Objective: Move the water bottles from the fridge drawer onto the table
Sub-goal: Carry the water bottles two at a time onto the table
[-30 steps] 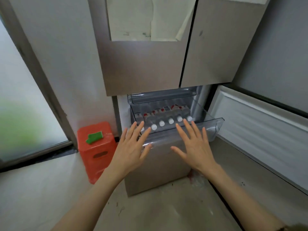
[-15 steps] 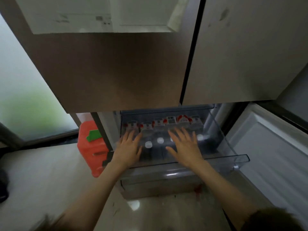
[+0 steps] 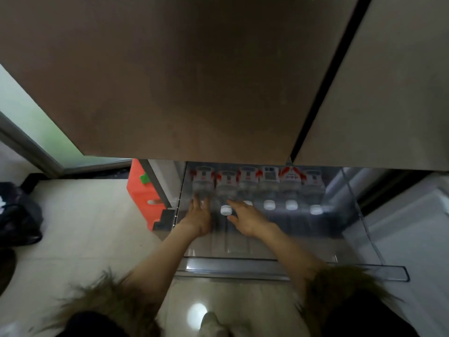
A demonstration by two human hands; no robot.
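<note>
I see six water bottles [image 3: 257, 188] lying in a row at the back of the clear fridge drawer [image 3: 364, 215], white caps toward me. My left hand [image 3: 198, 216] reaches over the bottle at the row's nine o'clock end, fingers extended but blurred. My right hand [image 3: 245, 217] spreads, relaxed, just at the second bottle's cap; neither grips anything. An orange stool [image 3: 142, 190] stands at nine o'clock of the drawer.
</note>
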